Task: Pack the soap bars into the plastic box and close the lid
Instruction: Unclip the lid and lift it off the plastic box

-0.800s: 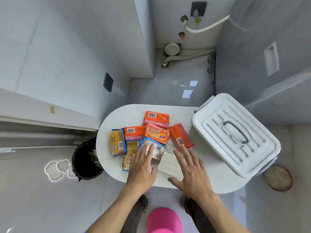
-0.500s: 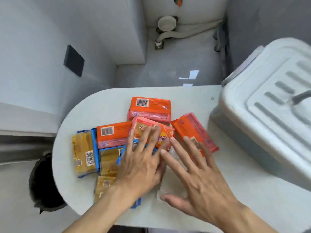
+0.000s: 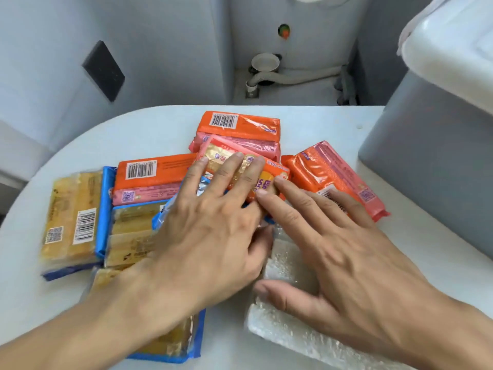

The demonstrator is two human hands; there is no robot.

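Item: wrapped orange, pink and yellow-and-blue soap bars (image 3: 157, 170), heaped mid-tabletop. My left hand (image 3: 210, 231) lies flat, fingers spread, on them; my right hand (image 3: 344, 252) rests flat on a white translucent bar (image 3: 282, 265), long axis front-to-back. The grey plastic box (image 3: 432, 161), white lid on, sits at the right edge, nearer my right hand. Barcodes visible; lettering unreadable.

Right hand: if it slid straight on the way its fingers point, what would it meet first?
The right hand points up and left over the white wrapped soap bar. Its fingertips are already at the orange soap pack under the left hand, so probably that; depth is unclear.
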